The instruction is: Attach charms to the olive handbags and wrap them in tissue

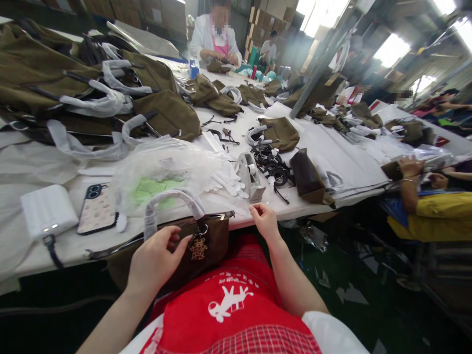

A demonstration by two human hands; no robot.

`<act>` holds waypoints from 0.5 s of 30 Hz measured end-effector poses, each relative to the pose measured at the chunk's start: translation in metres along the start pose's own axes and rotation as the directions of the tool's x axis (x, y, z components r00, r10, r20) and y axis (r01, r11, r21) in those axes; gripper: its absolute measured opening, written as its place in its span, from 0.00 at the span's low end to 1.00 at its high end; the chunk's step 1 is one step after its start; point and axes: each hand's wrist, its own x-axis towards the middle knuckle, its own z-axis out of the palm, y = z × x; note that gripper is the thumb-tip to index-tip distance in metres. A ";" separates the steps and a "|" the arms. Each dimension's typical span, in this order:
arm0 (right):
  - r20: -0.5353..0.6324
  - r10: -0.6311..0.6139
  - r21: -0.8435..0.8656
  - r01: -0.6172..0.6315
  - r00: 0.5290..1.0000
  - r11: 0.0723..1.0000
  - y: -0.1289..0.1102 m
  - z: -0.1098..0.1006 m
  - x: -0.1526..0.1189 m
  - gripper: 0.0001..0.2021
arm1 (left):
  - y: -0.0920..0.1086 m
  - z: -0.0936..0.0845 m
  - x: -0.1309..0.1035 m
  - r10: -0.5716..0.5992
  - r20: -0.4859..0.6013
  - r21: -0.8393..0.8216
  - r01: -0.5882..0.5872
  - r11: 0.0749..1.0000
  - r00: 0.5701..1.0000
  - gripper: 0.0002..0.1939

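Observation:
An olive-brown handbag (217,236) leans at the table edge in front of me, its handle (173,194) wrapped in white covering. From a ring by the handle hangs a brown patterned charm (198,249). My left hand (153,255) is over the bag's front beside the charm, fingers loosely bent and thumb apart, with nothing visible between them. Just in front of a grey tape dispenser (250,177), my right hand (264,221) has thumb and forefinger pinched together. What the pinch holds, if anything, is too small to make out.
Olive bags (158,115) are heaped at the left. Black straps (275,164), white paper tags (226,179), a plastic bag (162,169), a phone (98,209) and a white power bank (49,211) lie about. A co-worker (219,42) sits opposite; another person's hand (410,169) is at right.

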 end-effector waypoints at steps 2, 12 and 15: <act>-0.108 -0.011 -0.177 -0.008 0.994 0.984 0.019 -0.018 0.007 0.10 | 0.003 -0.002 -0.002 0.065 -0.122 -0.018 -0.067 0.998 0.990 0.16; -0.123 -0.004 -0.371 -0.042 0.992 0.928 0.062 -0.044 0.021 0.17 | 0.075 0.056 0.058 0.466 0.086 0.086 -0.473 0.877 0.881 0.23; -0.030 -0.019 -0.384 0.006 0.999 0.923 0.062 -0.039 0.022 0.18 | 0.089 0.086 0.080 0.435 0.231 0.107 -0.467 0.878 0.870 0.29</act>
